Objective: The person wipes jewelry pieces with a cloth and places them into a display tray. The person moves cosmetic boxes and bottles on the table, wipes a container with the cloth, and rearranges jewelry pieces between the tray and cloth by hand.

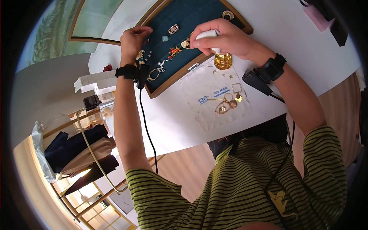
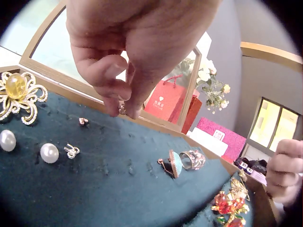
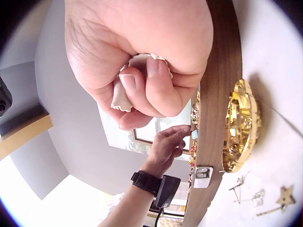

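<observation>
Over the left end of a wooden jewelry box (image 1: 165,87) lined in dark teal velvet is my left hand (image 1: 131,43). Its thumb and finger pinch a small sparkling earring (image 2: 122,109), mostly hidden by the fingertips. My right hand (image 1: 237,40), above the box's near right side, has its fingers curled round a crumpled white cloth (image 3: 121,97). On the velvet below the left hand lie pearl studs (image 2: 49,153), a yellow-stone brooch (image 2: 17,86), a small stud (image 2: 83,121) and a turquoise piece (image 2: 175,163) beside a silver ring (image 2: 193,160). A red floral brooch (image 1: 174,51) sits nearer the right hand.
A gold shell-shaped dish (image 1: 223,61) stands by the box's front edge. Nearby, a clear plastic bag (image 1: 199,115) lies under several gold pieces, including a star (image 3: 285,195). The box's glass lid (image 1: 96,19) is raised; a red gift bag (image 2: 163,101) shows behind it.
</observation>
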The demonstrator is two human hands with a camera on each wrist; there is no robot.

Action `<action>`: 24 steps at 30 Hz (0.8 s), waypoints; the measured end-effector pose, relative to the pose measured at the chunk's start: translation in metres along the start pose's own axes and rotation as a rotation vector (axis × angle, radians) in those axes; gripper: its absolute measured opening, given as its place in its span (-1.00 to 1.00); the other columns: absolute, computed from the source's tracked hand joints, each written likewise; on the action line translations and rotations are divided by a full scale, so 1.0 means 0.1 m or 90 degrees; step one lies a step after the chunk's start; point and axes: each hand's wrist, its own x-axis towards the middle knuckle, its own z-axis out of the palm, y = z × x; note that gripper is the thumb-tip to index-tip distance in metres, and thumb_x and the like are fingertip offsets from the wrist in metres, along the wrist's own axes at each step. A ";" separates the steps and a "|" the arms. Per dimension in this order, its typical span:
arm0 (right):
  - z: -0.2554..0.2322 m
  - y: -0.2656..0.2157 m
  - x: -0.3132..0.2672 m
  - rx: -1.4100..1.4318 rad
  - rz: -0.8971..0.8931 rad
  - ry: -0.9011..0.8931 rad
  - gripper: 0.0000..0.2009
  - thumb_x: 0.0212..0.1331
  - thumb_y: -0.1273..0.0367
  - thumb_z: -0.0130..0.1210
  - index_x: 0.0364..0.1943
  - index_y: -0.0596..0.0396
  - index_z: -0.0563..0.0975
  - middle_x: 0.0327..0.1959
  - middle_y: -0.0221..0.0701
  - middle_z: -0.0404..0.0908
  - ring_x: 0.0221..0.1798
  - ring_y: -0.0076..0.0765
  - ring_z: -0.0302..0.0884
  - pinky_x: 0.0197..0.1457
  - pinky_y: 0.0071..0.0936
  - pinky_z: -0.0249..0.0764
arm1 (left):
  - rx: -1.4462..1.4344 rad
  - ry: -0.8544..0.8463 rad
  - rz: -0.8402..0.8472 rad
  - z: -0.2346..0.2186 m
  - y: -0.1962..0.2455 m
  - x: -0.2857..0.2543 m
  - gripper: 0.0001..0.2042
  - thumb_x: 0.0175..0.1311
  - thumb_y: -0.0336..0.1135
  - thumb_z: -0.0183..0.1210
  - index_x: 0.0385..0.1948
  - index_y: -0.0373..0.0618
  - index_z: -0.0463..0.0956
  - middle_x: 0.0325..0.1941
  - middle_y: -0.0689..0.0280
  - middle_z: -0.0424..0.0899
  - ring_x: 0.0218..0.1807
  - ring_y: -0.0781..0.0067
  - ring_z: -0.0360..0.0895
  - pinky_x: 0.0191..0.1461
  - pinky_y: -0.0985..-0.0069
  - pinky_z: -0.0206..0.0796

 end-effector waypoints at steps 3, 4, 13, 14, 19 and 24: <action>0.00 0.01 0.00 -0.001 -0.002 0.005 -0.77 0.20 0.28 0.17 -0.16 0.11 0.64 -0.56 -0.55 0.50 -0.52 -0.77 0.28 -0.56 -0.77 0.09 | 0.039 -0.014 -0.037 0.01 0.03 0.01 -0.80 0.20 -0.24 0.29 -0.24 -0.14 0.71 -0.61 0.46 0.52 -0.63 0.70 0.29 -0.53 0.63 0.13; 0.00 0.02 0.00 0.009 -0.004 0.002 -0.77 0.20 0.28 0.17 -0.16 0.12 0.64 -0.56 -0.55 0.50 -0.52 -0.77 0.28 -0.55 -0.77 0.09 | 0.047 -0.014 -0.021 0.01 0.03 0.01 -0.79 0.19 -0.23 0.30 -0.24 -0.15 0.71 -0.63 0.46 0.49 -0.63 0.71 0.28 -0.55 0.63 0.10; 0.00 -0.02 -0.01 0.018 0.000 -0.012 -0.80 0.22 0.31 0.16 -0.18 0.13 0.63 -0.55 -0.52 0.50 -0.52 -0.77 0.28 -0.57 -0.76 0.05 | 0.093 -0.054 -0.003 0.10 0.04 0.15 -0.72 0.15 -0.17 0.35 -0.25 -0.20 0.71 -0.66 0.43 0.49 -0.68 0.67 0.30 -0.59 0.62 0.12; -0.01 -0.01 0.00 0.018 0.001 -0.011 -0.80 0.22 0.31 0.16 -0.18 0.13 0.63 -0.55 -0.52 0.50 -0.52 -0.77 0.28 -0.57 -0.76 0.05 | 0.092 -0.065 -0.007 0.11 0.04 0.16 -0.72 0.15 -0.17 0.35 -0.26 -0.19 0.71 -0.66 0.43 0.50 -0.67 0.67 0.31 -0.59 0.62 0.13; 0.00 0.02 0.01 0.016 -0.005 -0.004 -0.80 0.23 0.31 0.16 -0.18 0.12 0.63 -0.54 -0.51 0.51 -0.53 -0.76 0.28 -0.59 -0.76 0.04 | 0.119 -0.071 -0.030 0.12 0.04 0.23 -0.72 0.07 -0.14 0.39 -0.32 -0.16 0.72 -0.59 0.37 0.59 -0.56 0.60 0.42 -0.44 0.58 0.25; -0.01 0.03 0.01 0.009 -0.001 -0.012 -0.80 0.23 0.31 0.16 -0.18 0.12 0.64 -0.54 -0.50 0.52 -0.52 -0.76 0.29 -0.58 -0.76 0.05 | 0.127 -0.077 -0.031 0.10 0.00 0.27 -0.72 -0.01 -0.12 0.43 -0.38 -0.12 0.73 -0.52 0.30 0.67 -0.44 0.50 0.55 -0.28 0.51 0.38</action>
